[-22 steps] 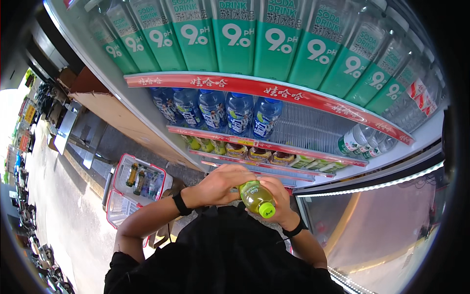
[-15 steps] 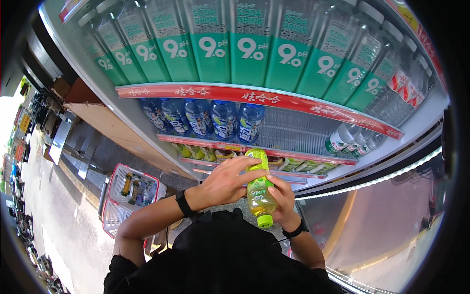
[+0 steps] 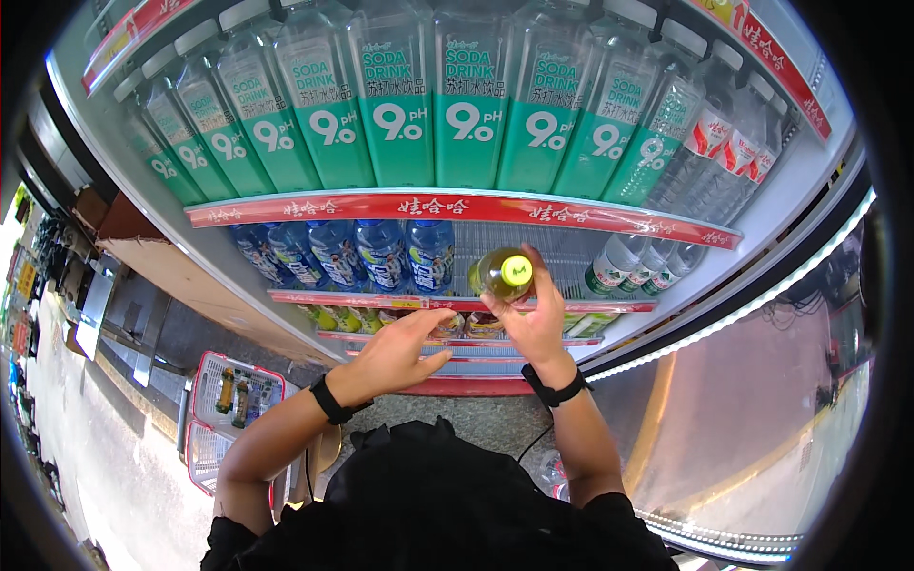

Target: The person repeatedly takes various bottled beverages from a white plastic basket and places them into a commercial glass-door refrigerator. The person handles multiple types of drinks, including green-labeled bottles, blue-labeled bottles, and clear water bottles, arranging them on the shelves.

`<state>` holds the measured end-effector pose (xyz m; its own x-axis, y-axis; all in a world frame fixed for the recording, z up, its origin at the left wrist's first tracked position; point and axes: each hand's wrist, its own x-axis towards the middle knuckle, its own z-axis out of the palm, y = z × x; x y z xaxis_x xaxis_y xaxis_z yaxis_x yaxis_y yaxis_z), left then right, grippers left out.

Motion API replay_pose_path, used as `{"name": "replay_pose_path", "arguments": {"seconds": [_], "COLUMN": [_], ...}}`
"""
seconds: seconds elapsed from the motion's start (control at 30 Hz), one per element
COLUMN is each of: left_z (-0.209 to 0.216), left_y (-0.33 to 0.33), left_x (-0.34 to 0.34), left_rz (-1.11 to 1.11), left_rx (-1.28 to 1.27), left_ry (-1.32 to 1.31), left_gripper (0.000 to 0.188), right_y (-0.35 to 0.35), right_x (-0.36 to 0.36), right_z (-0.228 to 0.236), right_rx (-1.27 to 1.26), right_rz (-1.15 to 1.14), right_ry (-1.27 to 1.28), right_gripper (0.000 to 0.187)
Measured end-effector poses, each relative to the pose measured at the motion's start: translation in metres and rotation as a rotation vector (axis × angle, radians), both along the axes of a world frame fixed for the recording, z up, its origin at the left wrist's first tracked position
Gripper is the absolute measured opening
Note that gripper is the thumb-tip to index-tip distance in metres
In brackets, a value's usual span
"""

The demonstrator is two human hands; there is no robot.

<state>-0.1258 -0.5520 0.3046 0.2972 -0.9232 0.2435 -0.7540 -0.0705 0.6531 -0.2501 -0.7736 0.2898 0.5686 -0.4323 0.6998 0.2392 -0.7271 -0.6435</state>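
In my right hand [image 3: 535,319] is a drink bottle [image 3: 497,274] with a yellow-green cap, its cap end turned up toward me. The fingers wrap its right side, at the front of the shelf that bears blue-labelled bottles [image 3: 384,255]. My left hand [image 3: 400,352] is off the bottle, to its lower left. Its thumb and fingers are apart with nothing between them. The bottle's lower body is hidden behind its cap and shoulder. Black bands circle both wrists.
Large clear bottles with green labels [image 3: 400,124] line the upper shelf, above a red shelf strip [image 3: 428,206]. Smaller water bottles [image 3: 630,266] stand at the right of the middle shelf. At lower left is a basket [image 3: 203,404] with several bottles. The glass door [image 3: 724,409] is at right.
The bottle has gone from near my body, held by both hands, up to the middle shelf in my right hand, cap now facing me. My left hand has let go of it.
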Motion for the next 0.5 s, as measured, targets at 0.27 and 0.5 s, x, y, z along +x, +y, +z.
{"name": "replay_pose_path", "arguments": {"seconds": [0.27, 0.5], "left_z": [-0.006, -0.026], "left_y": [0.040, 0.090], "left_x": [0.019, 0.033], "left_rz": [0.040, 0.171], "left_rx": [0.140, 0.237], "left_ry": [0.094, 0.192], "left_gripper": [0.056, 0.051], "right_y": [-0.028, -0.025], "right_x": [0.036, 0.048], "right_z": [0.020, 0.014], "right_rx": [0.191, 0.215], "right_rz": [0.161, 0.200], "right_ry": [0.229, 0.237], "right_gripper": [0.075, 0.067]}}
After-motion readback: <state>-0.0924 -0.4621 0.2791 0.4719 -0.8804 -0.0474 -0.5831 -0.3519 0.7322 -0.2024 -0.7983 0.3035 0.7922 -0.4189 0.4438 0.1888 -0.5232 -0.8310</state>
